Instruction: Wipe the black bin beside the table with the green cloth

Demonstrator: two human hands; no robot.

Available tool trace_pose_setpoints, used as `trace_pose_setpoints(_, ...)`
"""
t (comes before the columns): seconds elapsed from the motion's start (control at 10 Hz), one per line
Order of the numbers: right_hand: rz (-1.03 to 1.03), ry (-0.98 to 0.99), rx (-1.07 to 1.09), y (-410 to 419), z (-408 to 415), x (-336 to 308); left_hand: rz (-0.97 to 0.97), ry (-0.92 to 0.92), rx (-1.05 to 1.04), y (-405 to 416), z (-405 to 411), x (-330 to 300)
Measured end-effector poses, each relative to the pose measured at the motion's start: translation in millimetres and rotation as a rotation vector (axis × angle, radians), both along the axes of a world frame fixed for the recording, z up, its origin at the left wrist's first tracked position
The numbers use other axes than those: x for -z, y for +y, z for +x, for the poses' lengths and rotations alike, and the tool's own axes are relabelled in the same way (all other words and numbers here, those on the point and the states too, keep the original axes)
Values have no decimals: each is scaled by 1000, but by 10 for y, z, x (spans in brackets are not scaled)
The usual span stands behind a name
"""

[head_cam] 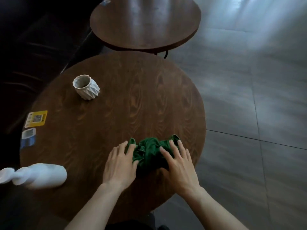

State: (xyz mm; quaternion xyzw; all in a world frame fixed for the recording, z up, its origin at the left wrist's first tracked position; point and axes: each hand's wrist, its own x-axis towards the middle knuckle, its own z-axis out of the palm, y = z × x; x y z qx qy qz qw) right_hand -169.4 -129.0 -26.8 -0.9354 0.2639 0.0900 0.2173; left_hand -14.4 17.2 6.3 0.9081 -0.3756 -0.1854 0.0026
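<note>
A crumpled green cloth (149, 151) lies on the near right part of the round wooden table (116, 105). My left hand (120, 165) rests flat on the cloth's left side with straight fingers. On the cloth's right side lies my right hand (177, 163), its fingers spread over the fabric. The cloth is bunched up between both hands. No black bin is in view.
A white faceted cup (86, 87) stands at the table's far left. A white bottle-like object (36, 175) lies at the near left edge. Yellow (36, 118) and blue (28, 136) stickers sit on the left rim. A second round table (145, 22) stands behind; grey tiled floor (249, 113) is to the right.
</note>
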Motion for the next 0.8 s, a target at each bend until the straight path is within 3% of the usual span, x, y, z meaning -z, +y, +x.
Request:
trace_pose_setpoints(0.2, 36, 57, -133, -88, -200, 342, 78, 45, 224, -158, -144, 282)
trace_pose_setpoints(0.4, 27, 42, -124, -118, -250, 356, 107, 117, 206, -189, -231, 369)
trace_pose_setpoints(0.8, 38, 115, 24, -206, -442, -348, 93, 76, 244, -118, -275, -358)
